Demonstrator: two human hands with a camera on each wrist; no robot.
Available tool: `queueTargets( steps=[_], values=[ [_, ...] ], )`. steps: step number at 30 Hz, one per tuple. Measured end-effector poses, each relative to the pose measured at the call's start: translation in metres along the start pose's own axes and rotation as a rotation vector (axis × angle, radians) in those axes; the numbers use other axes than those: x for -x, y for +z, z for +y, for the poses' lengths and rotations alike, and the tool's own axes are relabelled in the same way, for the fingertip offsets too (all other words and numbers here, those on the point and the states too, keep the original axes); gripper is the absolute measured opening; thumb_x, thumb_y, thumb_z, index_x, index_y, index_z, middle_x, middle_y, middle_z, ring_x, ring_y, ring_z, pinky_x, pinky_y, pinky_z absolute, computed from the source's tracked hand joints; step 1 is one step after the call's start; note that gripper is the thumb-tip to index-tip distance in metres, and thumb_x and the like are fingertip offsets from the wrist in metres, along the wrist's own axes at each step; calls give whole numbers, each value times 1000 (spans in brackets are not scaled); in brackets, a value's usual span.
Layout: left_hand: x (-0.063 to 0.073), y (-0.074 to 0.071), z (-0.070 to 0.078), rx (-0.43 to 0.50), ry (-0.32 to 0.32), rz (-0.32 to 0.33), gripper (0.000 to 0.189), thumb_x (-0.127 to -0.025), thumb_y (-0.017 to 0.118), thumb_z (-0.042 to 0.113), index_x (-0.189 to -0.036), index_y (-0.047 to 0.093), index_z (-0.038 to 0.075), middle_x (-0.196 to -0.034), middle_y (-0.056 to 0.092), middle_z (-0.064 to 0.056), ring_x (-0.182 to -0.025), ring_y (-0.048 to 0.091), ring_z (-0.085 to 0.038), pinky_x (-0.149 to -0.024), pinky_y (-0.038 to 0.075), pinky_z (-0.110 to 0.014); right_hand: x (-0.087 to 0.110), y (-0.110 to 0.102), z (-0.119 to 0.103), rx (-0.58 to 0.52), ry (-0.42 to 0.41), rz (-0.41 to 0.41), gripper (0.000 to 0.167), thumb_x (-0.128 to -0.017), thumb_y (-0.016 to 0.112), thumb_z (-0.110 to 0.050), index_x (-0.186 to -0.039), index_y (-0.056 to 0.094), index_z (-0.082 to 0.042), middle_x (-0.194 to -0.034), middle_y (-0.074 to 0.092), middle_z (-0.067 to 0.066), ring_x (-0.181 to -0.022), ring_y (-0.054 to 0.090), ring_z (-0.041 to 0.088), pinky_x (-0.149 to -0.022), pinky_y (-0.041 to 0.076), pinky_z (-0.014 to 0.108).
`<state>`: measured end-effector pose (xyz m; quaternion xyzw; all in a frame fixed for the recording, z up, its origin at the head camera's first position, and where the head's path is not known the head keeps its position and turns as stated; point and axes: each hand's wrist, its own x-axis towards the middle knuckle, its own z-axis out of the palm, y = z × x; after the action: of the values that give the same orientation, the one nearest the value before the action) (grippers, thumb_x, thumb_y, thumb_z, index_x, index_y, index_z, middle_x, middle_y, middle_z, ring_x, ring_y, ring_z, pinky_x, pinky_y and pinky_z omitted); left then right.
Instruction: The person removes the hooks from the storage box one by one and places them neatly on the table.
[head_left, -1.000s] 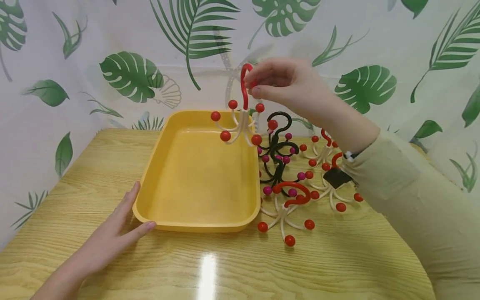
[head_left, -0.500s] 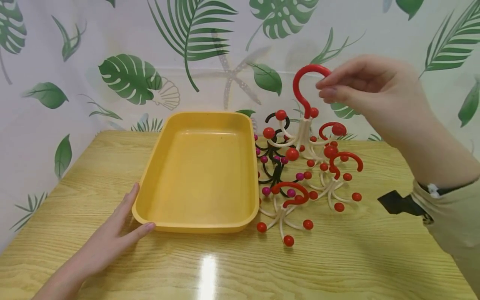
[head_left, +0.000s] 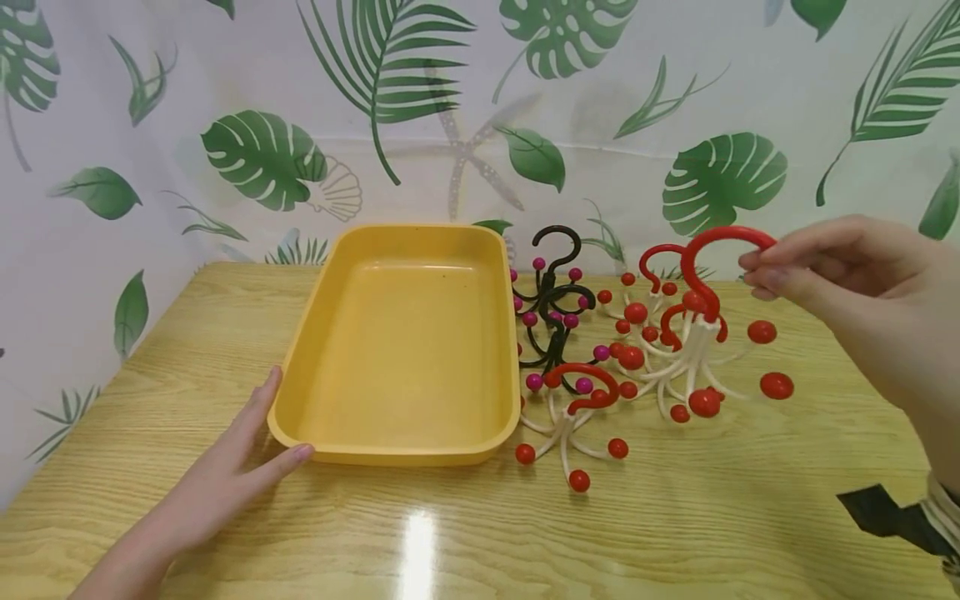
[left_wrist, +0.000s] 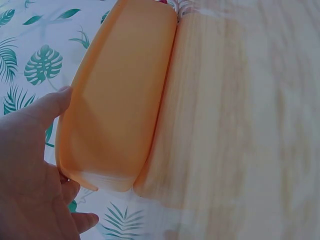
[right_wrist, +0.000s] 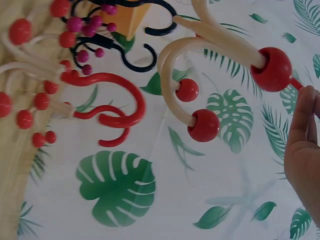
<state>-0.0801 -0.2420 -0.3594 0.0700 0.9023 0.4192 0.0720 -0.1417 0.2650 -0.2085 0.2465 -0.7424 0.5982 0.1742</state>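
My right hand pinches the end of the red hook of a hook hanger, whose white curved arms end in red balls. It hangs upright over the right side of the table, overlapping two like hangers in the head view. In the right wrist view, the held hanger's arms loom large beside the fingers. My left hand touches the front left corner of a yellow tray. Its thumb lies at the front rim and its fingers along the left side, as the left wrist view also shows.
Two black hangers with magenta balls stand close to the tray's right wall. A red-hooked white hanger sits in front of them, with more behind the held one. A leaf-printed cloth backs the wooden table.
My right hand has carried the red-hooked hanger from above the tray's back right corner to the right, then lowered it. The left hand and tray have stayed put.
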Motion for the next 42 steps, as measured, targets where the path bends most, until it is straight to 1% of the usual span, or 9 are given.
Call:
queueTargets(
  steps=[6, 10, 14, 19, 23, 26, 31, 39, 42],
  values=[
    [0, 1, 0, 6, 5, -4, 89, -94, 61, 39, -151, -8, 38, -159, -6, -7, -143, -7, -38, -101, 7, -74, 30, -7, 16, 120, 49, -33, 21, -84, 56, 21, -104, 61, 15, -98, 70, 7, -82, 68, 12, -75, 52, 15],
    [0, 1, 1, 3, 7, -1, 89, -93, 61, 39, -151, -8, 38, -159, -5, -9, -143, -6, -38, -101, 7, -74, 44, -8, 25, 56, 76, -75, 23, -84, 55, 23, -105, 59, 16, -99, 69, 10, -84, 68, 14, -74, 54, 18],
    [-1, 0, 0, 10, 12, 0, 90, -93, 61, 40, -151, -8, 38, -159, -6, -10, -143, -5, -39, -102, 6, -73, 53, -8, 30, 96, 116, -121, 23, -85, 56, 21, -106, 60, 14, -99, 68, 9, -84, 67, 14, -71, 54, 19],
    [-2, 0, 0, 23, 13, -5, 90, -93, 61, 39, -151, -8, 38, -159, -7, -9, -143, -6, -38, -103, 5, -71, 61, -7, 34, 197, 153, -139, 22, -86, 58, 18, -106, 62, 10, -98, 67, 8, -82, 67, 13, -67, 55, 20],
    [-2, 1, 0, 21, 14, -4, 90, -93, 61, 39, -151, -8, 38, -159, -6, -8, -143, -6, -38, -103, 6, -72, 65, -7, 41, 126, 130, -161, 26, -83, 57, 22, -106, 62, 11, -98, 69, 8, -81, 68, 14, -66, 55, 20],
    [-1, 1, 0, 19, 18, -2, 90, -93, 61, 39, -151, -8, 37, -159, -6, -8, -143, -6, -38, -103, 6, -72, 69, -7, 46, 121, 149, -171, 30, -83, 58, 22, -110, 63, 10, -99, 70, 7, -81, 68, 13, -66, 55, 20],
    [-1, 1, 0, 20, 16, -2, 90, -93, 61, 39, -151, -8, 38, -159, -6, -9, -143, -5, -38, -103, 7, -72, 76, -7, 52, 276, 220, -168, 33, -85, 61, 15, -115, 65, 3, -100, 71, 0, -80, 67, 11, -66, 55, 19],
    [-1, 0, -1, 19, 8, -5, 90, -93, 61, 40, -150, -9, 38, -159, -7, -9, -143, -5, -38, -102, 7, -72, 82, -6, 57, 276, 261, -175, 28, -87, 61, 11, -114, 64, 4, -98, 72, 4, -76, 66, 14, -62, 55, 23],
    [-1, 1, -1, 23, 8, -4, 90, -93, 61, 40, -150, -9, 39, -159, -7, -9, -143, -5, -38, -102, 7, -72, 84, -5, 59, 319, 279, -169, 27, -87, 63, 8, -114, 64, 1, -98, 71, 3, -74, 65, 14, -61, 55, 24]
  ],
)
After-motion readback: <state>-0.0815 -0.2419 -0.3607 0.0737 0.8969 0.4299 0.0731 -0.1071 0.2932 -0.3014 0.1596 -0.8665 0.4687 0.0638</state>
